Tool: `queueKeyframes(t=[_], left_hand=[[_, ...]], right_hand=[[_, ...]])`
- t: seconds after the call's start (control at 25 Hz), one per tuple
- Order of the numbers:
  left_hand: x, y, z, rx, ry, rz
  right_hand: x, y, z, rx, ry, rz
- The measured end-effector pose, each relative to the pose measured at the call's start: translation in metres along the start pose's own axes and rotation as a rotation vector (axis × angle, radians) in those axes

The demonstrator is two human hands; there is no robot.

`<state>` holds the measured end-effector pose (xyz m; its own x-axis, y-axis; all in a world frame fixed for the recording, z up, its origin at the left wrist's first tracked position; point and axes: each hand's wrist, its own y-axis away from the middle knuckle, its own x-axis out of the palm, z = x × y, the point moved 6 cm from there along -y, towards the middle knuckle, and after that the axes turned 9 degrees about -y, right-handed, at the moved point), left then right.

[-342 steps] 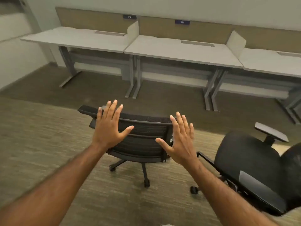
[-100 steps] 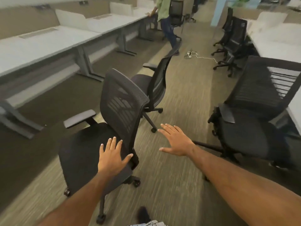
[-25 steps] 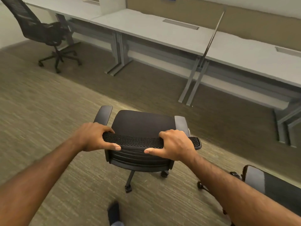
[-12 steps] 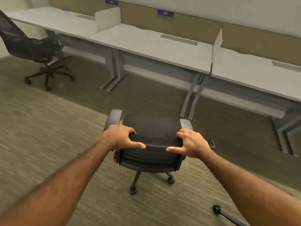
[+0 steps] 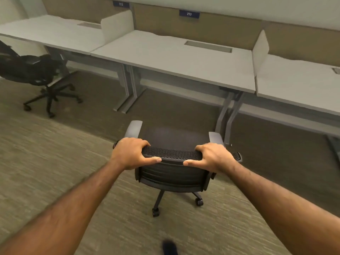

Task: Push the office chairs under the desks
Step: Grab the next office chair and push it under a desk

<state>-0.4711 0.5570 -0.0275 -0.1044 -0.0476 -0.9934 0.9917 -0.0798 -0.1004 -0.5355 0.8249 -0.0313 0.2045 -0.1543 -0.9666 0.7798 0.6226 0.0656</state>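
Note:
A black mesh office chair (image 5: 173, 173) with grey armrests stands on the carpet in front of me, its seat facing the middle white desk (image 5: 176, 57) labelled 213. My left hand (image 5: 131, 153) grips the left end of the backrest's top edge, thumb behind it. My right hand (image 5: 211, 156) grips the right end the same way. The chair's seat front is a short way from the desk's edge and not under it. A second black chair (image 5: 35, 70) stands at the left, partly under the left desk (image 5: 53, 34).
Grey desk legs (image 5: 128, 92) stand left of the gap ahead, and another pair (image 5: 230, 115) to its right. White divider panels (image 5: 260, 46) separate the desktops. A third desk (image 5: 301, 83) lies at the right. My dark shoe (image 5: 169, 247) shows at the bottom edge.
Both hands keep their grip on the backrest. The chair and I have moved forward towards the middle desk, which now looks nearer; the chair at the lower right has left the view.

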Motion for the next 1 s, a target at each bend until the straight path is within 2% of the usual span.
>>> queueKeyframes(t=[0.32, 0.48, 0.76, 1.0], left_hand=[[0.011, -0.134, 0.104, -0.105, -0.025, -0.004], [0.020, -0.196, 0.160, -0.079, -0.026, 0.016], [0.045, -0.298, 0.271, -0.030, 0.004, -0.097], [0.059, -0.375, 0.350, 0.019, 0.020, -0.037]], right_hand=[[-0.011, -0.168, 0.006, 0.052, -0.058, -0.030], [-0.013, -0.244, 0.012, 0.065, -0.072, -0.055], [-0.015, -0.378, 0.034, 0.137, -0.051, -0.083], [-0.021, -0.476, 0.047, 0.212, -0.063, -0.089]])
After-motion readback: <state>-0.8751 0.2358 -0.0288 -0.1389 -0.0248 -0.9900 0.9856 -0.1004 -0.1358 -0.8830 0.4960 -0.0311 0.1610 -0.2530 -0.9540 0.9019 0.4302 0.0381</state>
